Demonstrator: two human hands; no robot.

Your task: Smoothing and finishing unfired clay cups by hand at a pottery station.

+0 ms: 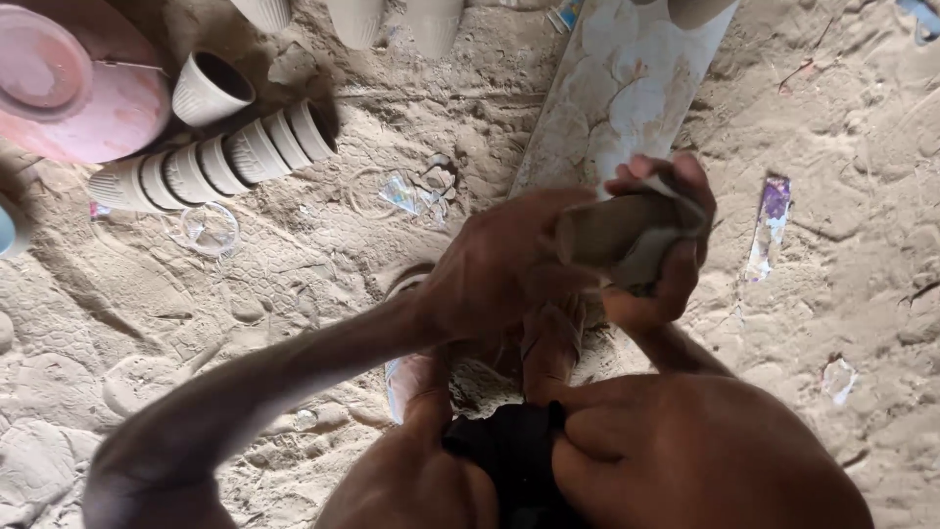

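knees: bare, bent, nearest the camera; person squats low on sandy floor (832, 147), so the work sits between the legs.
clay cup (627, 235): grey, unfired, lying sideways just above the knees, mouth toward left hand.
right hand (666, 245): fingers wrapped round the cup, thumb on top, clamping it steady.
left hand (499, 260): pressed against cup's open end; fingers hidden, cannot tell if spread.
plank (617, 88): pale, clay-smeared, just beyond the cup.
nested cups (220, 162): row on its side, far left of the cup, stacked to save room.
single cup (208, 88): tipped, behind the row.
pink basin (78, 88): far left corner.
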